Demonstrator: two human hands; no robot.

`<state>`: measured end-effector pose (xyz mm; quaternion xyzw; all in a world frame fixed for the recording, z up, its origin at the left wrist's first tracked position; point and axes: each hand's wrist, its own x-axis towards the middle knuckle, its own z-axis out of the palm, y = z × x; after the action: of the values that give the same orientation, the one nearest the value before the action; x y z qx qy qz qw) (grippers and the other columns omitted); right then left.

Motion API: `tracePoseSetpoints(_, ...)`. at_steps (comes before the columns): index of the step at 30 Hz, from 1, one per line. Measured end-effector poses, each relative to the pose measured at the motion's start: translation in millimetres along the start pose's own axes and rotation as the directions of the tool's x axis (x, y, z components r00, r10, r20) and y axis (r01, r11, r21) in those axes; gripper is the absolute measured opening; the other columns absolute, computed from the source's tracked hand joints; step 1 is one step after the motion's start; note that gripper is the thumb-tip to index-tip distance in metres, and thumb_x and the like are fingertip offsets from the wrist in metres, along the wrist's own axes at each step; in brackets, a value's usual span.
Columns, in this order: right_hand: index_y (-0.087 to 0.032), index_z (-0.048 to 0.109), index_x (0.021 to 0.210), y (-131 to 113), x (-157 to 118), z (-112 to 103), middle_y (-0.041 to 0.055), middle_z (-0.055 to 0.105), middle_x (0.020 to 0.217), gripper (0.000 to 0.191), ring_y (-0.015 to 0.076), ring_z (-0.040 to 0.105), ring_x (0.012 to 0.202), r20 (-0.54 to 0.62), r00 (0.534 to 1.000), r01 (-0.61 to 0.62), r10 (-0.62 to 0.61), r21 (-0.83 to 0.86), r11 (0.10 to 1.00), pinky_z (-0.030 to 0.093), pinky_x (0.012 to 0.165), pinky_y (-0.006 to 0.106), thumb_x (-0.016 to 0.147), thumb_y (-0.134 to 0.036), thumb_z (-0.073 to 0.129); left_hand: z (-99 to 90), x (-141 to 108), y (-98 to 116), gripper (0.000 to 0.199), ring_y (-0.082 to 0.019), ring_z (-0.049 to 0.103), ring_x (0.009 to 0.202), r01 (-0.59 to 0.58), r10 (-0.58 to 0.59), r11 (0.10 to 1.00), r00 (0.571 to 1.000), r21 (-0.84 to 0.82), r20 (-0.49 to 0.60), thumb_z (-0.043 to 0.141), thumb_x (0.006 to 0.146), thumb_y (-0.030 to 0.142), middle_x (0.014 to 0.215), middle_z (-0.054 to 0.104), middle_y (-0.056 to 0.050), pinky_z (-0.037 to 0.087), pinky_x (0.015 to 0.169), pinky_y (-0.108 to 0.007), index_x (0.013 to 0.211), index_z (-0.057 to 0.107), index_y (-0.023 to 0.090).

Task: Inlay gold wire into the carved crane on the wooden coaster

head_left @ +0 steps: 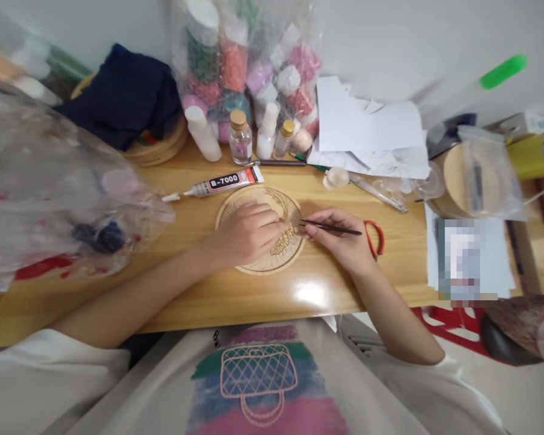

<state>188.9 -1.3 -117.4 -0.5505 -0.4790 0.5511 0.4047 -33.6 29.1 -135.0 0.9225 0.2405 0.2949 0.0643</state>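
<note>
A round pale wooden disc (247, 266) with fine radiating lines lies flat on the table, bearing a golden raised design (281, 243). My left hand (252, 232) rests over its left half, fingers bent and pressed together, thumb and fingertips meeting at the golden design. Whatever they pinch is too small to make out. My right hand (340, 238) is at the disc's right edge, closed around slim black tweezers (333, 228), whose tips point left toward my left fingertips. Above the disc lies a B-7000 glue tube (226, 181) with its nozzle to the left.
Red-handled pliers (375, 238) lie right of my right hand. Small bottles (240, 142) and a bag of coloured jars (249, 66) stand at the back. White papers (369, 124) lie back right. A clear plastic bag (63, 199) covers the left side. A person sits at far right.
</note>
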Motion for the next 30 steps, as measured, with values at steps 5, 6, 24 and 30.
tracePoseSetpoints(5, -0.021, 0.071, 0.082, 0.4, -1.0, -2.6, 0.0008, 0.078, 0.077, 0.025, 0.0134, 0.073, 0.067, 0.004, 1.0, 0.009, -0.009, 0.016, 1.0, 0.062, 0.071, 0.029, 0.069, -0.037, 0.086, -3.5, 1.8, 0.7, 0.018, -0.017, 0.055, 0.076, -0.035, 0.034, 0.999, 0.998, 0.009, 0.052, 0.052, 0.097, 0.017, 0.079, 0.066, -0.002, 0.045, 0.071, -0.031, 0.089, 0.068, 0.016)
tracePoseSetpoints(6, -0.021, 0.071, 0.082, -0.2, -1.2, -3.1, 0.0009, 0.078, 0.077, 0.024, 0.0136, 0.073, 0.067, 0.005, 1.0, 0.008, -0.008, 0.012, 1.0, 0.063, 0.071, 0.029, 0.07, -0.036, 0.085, -3.5, 2.0, 0.9, 0.018, -0.017, 0.054, 0.076, -0.037, 0.037, 0.999, 0.997, 0.011, 0.061, 0.052, 0.097, 0.017, 0.078, 0.065, -0.002, 0.044, 0.07, -0.031, 0.09, 0.068, 0.016)
tracePoseSetpoints(24, -0.021, 0.077, 0.079, 0.6, -37.7, 16.6, 0.0021, 0.076, 0.073, 0.006, 0.014, 0.067, 0.062, -0.102, 0.991, 0.061, -0.092, -0.268, 0.961, 0.054, 0.056, 0.028, 0.078, -0.027, 0.075, -2.4, 3.9, 7.1, 0.018, -0.015, 0.048, 0.071, -0.083, 0.081, 0.989, 0.997, 0.122, 0.018, 0.054, 0.098, 0.016, 0.071, 0.061, -0.001, 0.039, 0.069, -0.03, 0.084, 0.066, 0.014)
tracePoseSetpoints(30, -0.022, 0.076, 0.079, 1.3, -35.3, 15.7, 0.0016, 0.075, 0.073, 0.006, 0.0134, 0.066, 0.061, -0.114, 0.99, 0.05, -0.079, -0.24, 0.969, 0.053, 0.056, 0.027, 0.079, -0.028, 0.075, -2.1, 4.1, 8.0, 0.014, -0.016, 0.05, 0.071, -0.078, 0.073, 0.984, 0.997, 0.16, 0.035, 0.057, 0.096, 0.016, 0.072, 0.062, -0.001, 0.039, 0.069, -0.032, 0.085, 0.066, 0.013)
